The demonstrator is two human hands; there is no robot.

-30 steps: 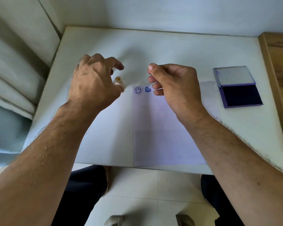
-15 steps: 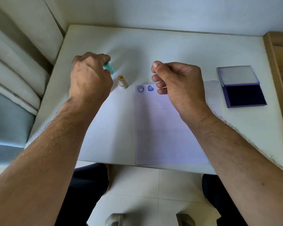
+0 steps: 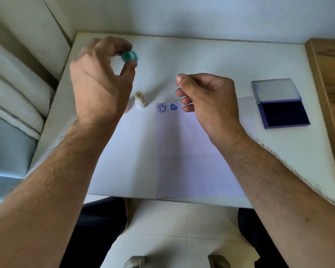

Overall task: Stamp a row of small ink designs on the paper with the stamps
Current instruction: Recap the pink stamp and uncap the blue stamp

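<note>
Teal stamp [image 3: 130,57] in left grip [image 3: 97,82] (blurred)

I saw a white table [image 3: 201,60] against a pale wall [image 3: 182,14], a wooden board [image 3: 329,97] alongside, and floor tiles [image 3: 182,229] below.

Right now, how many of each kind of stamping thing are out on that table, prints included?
Stamps: 2, a teal stamp in the left hand and a white stamp standing on the table
Ink pad: 1, open
Paper: 1
Prints: 2, a smiley and a heart
Total: 6
</note>
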